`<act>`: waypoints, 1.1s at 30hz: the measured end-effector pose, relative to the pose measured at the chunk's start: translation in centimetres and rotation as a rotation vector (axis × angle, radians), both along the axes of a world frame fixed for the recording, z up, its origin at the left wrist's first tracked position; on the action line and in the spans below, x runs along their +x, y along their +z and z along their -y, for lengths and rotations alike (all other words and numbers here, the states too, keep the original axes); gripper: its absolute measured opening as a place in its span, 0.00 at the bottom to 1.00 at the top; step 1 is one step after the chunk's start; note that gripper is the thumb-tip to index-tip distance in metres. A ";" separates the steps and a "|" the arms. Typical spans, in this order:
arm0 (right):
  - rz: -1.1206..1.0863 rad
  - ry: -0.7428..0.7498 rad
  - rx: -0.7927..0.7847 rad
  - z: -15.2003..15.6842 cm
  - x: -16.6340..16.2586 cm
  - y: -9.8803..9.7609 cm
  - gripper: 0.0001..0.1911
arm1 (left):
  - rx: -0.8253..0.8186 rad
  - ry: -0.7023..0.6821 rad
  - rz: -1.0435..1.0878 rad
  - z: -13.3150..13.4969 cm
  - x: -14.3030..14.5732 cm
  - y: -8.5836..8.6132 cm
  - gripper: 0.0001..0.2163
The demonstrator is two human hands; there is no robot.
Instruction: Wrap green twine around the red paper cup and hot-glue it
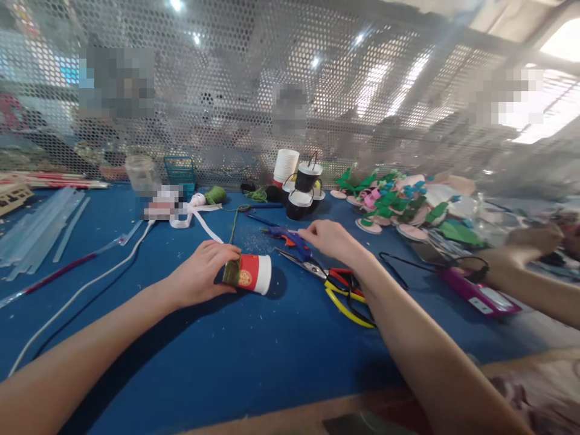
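My left hand (206, 272) is closed around the base end of a red and white paper cup (259, 273), which lies on its side just over the blue table. Green yarn (232, 270) is wound around that end, and a strand of it runs back toward a ball of green yarn. At the rear of a blue glue gun (290, 235) is my right hand (330, 240), its fingers closed on it. Scissors (317, 270) and yellow-handled pliers (347, 305) lie just under my right wrist, partly overlapping.
Glue sticks (43, 226) and a white cable (90, 284) lie at left. Behind stand stacked white cups (286, 164) and small black buckets (299, 204). Green and pink craft pieces (399, 202) fill the back right. Another person's arm (521, 272) reaches in near a purple power strip (480, 293).
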State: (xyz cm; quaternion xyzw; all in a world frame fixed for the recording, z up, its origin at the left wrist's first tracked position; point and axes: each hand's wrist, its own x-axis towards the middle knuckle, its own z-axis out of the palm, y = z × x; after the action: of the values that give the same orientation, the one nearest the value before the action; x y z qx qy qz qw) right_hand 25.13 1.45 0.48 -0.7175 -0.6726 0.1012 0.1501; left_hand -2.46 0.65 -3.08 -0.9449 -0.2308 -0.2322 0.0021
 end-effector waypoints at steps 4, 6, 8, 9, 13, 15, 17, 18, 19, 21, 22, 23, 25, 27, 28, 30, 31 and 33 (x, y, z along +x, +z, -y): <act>-0.047 0.003 -0.081 -1.1 -0.3 -2.0 0.18 | 0.003 0.010 -0.003 -0.1 -0.1 -0.2 0.22; -0.096 -0.023 -0.063 -1.3 -0.7 -2.7 0.13 | 0.010 0.021 0.000 -0.1 -0.2 -0.4 0.22; -0.171 -0.048 -0.036 -1.1 -0.9 -2.8 0.03 | 0.018 0.022 0.010 -0.1 -0.2 -0.5 0.22; -0.216 -0.055 -0.020 -0.9 -1.0 -2.5 0.03 | 0.019 0.021 0.016 -0.1 -0.2 -0.4 0.23; -0.437 -0.015 0.070 0.9 -1.4 -0.4 0.12 | 0.002 0.016 0.004 0.0 -0.1 -0.2 0.23; -0.684 0.057 0.075 2.2 -1.6 0.7 0.09 | -0.009 0.012 -0.002 0.0 -0.1 -0.1 0.23; -0.789 0.130 0.041 3.5 -2.0 1.3 0.10 | -0.011 0.014 -0.005 0.0 -0.1 0.0 0.22; -0.802 0.171 0.012 4.1 -2.2 1.4 0.10 | -0.009 0.016 -0.011 0.0 -0.2 0.0 0.21; -0.802 0.212 -0.013 4.6 -2.4 1.5 0.11 | -0.006 0.017 -0.017 0.0 -0.2 0.0 0.20; -0.785 0.269 -0.039 5.3 -2.9 1.4 0.11 | 0.011 0.015 -0.015 -0.1 -0.4 0.0 0.19; -0.765 0.276 -0.040 5.6 -3.1 1.3 0.11 | 0.024 0.015 -0.008 -0.2 -0.5 0.1 0.19; -0.735 0.269 -0.039 5.9 -3.3 1.3 0.12 | 0.038 0.018 0.001 -0.3 -0.5 0.1 0.19; -0.652 0.234 -0.033 6.3 -3.6 1.1 0.11 | 0.063 0.028 0.013 -0.4 -0.7 0.2 0.19; -0.570 0.205 -0.024 6.6 -3.8 1.0 0.12 | 0.070 0.038 0.013 -0.5 -0.7 0.3 0.19; -0.540 0.205 -0.008 6.8 -4.0 1.0 0.11 | 0.066 0.040 0.012 -0.5 -0.7 0.3 0.19; -0.485 0.226 0.041 7.0 -4.2 0.9 0.10 | 0.048 0.043 0.013 -0.5 -0.7 0.3 0.19; -0.457 0.244 0.066 7.1 -4.3 0.9 0.10 | 0.039 0.045 0.015 -0.4 -0.7 0.3 0.18; -0.401 0.274 0.112 7.2 -4.4 0.9 0.09 | 0.021 0.048 0.017 -0.4 -0.6 0.2 0.17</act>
State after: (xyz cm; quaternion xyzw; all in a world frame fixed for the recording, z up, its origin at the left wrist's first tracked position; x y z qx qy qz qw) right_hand 20.70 -5.77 1.42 -0.5759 -0.7249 0.2237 0.3048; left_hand -3.10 1.06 -2.86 -0.9369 -0.2512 -0.2426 0.0156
